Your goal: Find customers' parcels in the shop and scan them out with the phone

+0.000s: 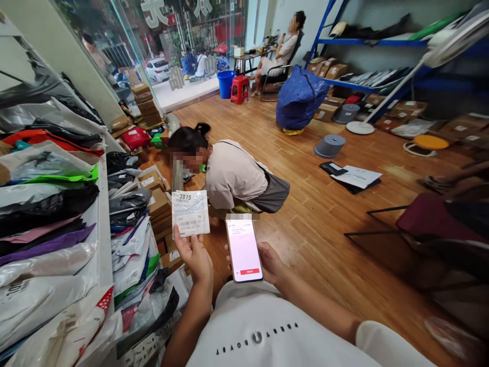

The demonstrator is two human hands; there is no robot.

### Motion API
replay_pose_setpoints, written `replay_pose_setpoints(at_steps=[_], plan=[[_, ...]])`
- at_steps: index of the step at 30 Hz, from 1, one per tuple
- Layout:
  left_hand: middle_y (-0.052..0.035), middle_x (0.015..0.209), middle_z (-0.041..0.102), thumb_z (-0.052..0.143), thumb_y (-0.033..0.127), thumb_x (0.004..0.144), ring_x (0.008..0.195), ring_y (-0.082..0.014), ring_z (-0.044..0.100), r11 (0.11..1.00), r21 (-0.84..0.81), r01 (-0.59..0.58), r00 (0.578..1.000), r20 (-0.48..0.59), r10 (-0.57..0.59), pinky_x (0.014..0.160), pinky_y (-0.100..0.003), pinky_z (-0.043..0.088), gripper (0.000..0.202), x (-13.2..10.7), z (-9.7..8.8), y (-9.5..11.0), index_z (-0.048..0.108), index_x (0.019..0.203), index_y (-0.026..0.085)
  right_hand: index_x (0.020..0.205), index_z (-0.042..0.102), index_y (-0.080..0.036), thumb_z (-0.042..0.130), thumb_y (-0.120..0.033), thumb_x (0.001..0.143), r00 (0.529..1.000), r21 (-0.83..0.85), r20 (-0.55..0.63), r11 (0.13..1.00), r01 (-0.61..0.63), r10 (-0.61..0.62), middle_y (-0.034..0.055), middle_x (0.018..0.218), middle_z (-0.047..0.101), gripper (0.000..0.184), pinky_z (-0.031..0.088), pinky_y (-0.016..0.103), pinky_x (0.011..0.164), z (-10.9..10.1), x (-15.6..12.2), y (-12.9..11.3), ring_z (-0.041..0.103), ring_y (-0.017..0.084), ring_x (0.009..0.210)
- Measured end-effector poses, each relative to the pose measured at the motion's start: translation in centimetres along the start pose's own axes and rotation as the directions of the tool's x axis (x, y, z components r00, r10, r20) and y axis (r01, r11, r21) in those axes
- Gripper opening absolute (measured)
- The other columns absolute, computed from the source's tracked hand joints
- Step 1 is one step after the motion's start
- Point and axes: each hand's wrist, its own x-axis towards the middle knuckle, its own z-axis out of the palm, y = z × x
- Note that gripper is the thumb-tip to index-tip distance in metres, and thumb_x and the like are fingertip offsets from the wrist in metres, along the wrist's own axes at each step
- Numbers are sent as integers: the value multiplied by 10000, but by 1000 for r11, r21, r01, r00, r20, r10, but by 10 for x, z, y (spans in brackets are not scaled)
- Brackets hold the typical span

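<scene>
My left hand [193, 256] is closed on the lower edge of a small white parcel [190, 213], which carries a printed label reading 3015 with barcodes. The parcel is held upright, facing me. In front of my shirt, my right hand [270, 262] grips a smartphone [244, 251] from its right side, with fingertips showing at the left edge. Its screen is lit, mostly pale, with a red button near the bottom; the finer text is too small to read. Parcel and phone are side by side, apart from each other.
Shelves of bagged parcels [46, 224] line the left, with cardboard boxes [159, 201] beside them. A person [240, 171] crouches just ahead. Farther off are a blue sack [300, 99], a grey stool [330, 146] and flat packages [357, 177] on the floor. A dark red chair [431, 224] stands right.
</scene>
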Motion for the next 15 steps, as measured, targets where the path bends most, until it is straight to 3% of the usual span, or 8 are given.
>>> replay_pose_setpoints(at_steps=[9,15], plan=[[-91,1504,374,600,197,816,1320,-227,441,1000,26,12,1000,-7,-12,983,-358,468,612,3,-6,2,391,1367,362,1194,575,-148,573,-433,757,1000,-12,-10,1000,27,-27,118,1185,663,521,488,430,918,2,4,5,657,255,1006],[-81,1489,404,622,126,780,1315,-226,447,998,-55,4,999,-43,-7,964,-356,485,633,8,-10,-2,440,1336,367,1171,587,-156,596,-410,759,1000,18,1,1000,4,-4,119,1164,672,485,481,436,941,1,8,8,663,256,993]])
